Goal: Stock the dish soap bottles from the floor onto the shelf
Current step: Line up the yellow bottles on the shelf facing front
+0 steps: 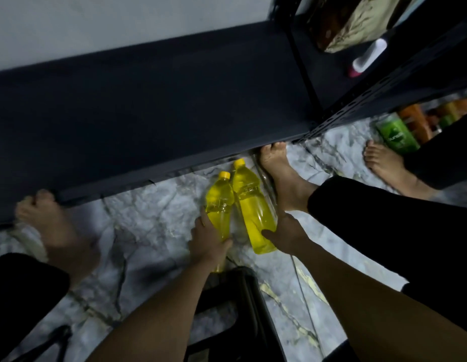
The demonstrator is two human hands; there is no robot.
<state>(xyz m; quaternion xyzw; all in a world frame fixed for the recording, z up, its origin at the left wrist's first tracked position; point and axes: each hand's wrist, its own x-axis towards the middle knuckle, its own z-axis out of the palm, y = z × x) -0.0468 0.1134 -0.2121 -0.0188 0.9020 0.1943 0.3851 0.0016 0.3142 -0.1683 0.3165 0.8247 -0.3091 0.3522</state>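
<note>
My left hand (209, 239) curls round the left bottle (219, 202), a clear plastic one full of yellow dish soap with a yellow screw cap. My right hand (287, 233) grips the right bottle (253, 205), its twin, with the thumb across the front. Both hands hold low on the bodies, so most of each bottle stands out beyond the fingers. The two bottles touch along their sides in the gap between my hands. I cannot tell whether their bases are resting on the grey marbled floor (149, 218) or are just clear of it.

The dark flat metal shelf (149, 113) lies beyond my fingertips, and its front lip sits close to both caps. As I judge it, that lip is the main hazard. A straight lift would knock the caps against the edge and twist the bottles in my hold. The low grip adds to this, since smooth plastic loaded with liquid above the fingers can tip or slide. The touching sides may also drag on each other if one hand rises first.

My bare foot (282, 178) is planted just beside the right hand, and something clear lies between it and the right bottle. Catching either on the way up could jolt the bottle loose.
</note>
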